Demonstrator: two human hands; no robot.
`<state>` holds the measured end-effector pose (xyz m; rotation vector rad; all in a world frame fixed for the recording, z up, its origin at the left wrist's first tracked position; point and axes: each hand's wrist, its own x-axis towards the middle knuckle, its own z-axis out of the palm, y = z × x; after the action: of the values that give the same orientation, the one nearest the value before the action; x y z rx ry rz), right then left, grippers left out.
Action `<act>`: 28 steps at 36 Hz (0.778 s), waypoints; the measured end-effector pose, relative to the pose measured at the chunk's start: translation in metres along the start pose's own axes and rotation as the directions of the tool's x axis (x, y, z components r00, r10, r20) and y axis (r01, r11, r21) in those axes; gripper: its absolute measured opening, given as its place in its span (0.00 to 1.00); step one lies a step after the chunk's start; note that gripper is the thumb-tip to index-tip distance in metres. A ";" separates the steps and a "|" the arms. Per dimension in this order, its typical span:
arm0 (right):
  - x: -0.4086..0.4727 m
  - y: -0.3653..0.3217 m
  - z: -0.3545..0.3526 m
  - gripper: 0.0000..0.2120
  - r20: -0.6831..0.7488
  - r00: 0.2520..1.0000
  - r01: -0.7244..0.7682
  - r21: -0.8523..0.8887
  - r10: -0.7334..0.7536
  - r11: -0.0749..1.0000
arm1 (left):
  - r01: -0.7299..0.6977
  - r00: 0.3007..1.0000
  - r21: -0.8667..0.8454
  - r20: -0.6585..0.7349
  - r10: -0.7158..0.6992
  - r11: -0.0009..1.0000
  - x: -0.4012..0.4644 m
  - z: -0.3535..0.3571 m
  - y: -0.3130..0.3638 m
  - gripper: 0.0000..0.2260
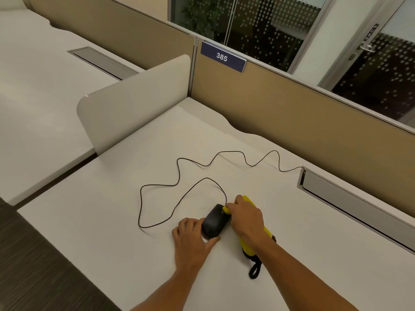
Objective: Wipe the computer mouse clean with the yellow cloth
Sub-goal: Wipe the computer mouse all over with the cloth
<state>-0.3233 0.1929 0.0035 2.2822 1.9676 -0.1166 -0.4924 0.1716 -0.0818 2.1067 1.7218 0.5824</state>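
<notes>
Lower centre of frame: left hand (190, 237) braced the mouse (214, 223), fingers around its rear. Right hand (246, 217) gripped the cloth (226, 209), pressing the front edge. Short, firm strokes advisable, mouse kept pinned.

One black, rounded plastic computer mouse (215, 222) sits on the single white desk (112, 209) nearest the camera. One thin black cable (179, 176) loops across the desk beyond the mouse. One yellow cloth (249, 203) with one black hanging loop (254, 270) lies just right of the mouse. Two bare hands flank the mouse: the left hand (190, 239) and the right hand (247, 217). One dark blue number plate (222, 57) reading 385 is well beyond the mouse. Two grey recessed cable trays (359, 203) show.
</notes>
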 end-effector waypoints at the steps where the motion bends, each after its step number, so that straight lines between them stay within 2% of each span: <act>1: -0.003 -0.003 0.000 0.10 -0.004 1.000 -0.009 -0.004 0.009 1.000 | -0.001 1.000 -0.003 -0.001 0.001 1.000 0.000 0.000 0.000 0.28; 7: -0.019 -0.014 0.002 0.12 -0.027 0.998 -0.058 0.041 0.059 0.997 | -0.022 0.999 -0.029 -0.028 0.022 0.999 -0.001 0.001 0.000 0.26; 14: -0.026 -0.018 0.003 0.03 -0.044 0.999 0.029 0.022 -0.028 0.999 | -0.035 0.998 -0.054 -0.052 0.032 0.998 -0.001 0.001 0.000 0.24; 20: -0.033 -0.018 0.003 0.08 -0.064 0.991 0.116 -0.019 -0.117 0.993 | -0.031 0.998 -0.063 -0.049 0.028 0.998 -0.001 0.001 0.000 0.23; 25: -0.050 -0.017 0.003 0.15 0.004 0.977 0.214 0.070 -0.215 0.974 | -0.039 0.998 -0.068 -0.048 0.036 0.997 -0.001 0.003 -0.001 0.23; 28: -0.056 -0.018 0.002 0.17 0.010 0.977 0.210 0.132 -0.213 0.969 | -0.027 0.999 -0.071 -0.039 0.025 0.997 -0.001 0.004 -0.002 0.23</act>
<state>-0.3493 0.1407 0.0084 2.1252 2.2480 -0.3007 -0.4925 0.1712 -0.0862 2.0839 1.6700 0.6856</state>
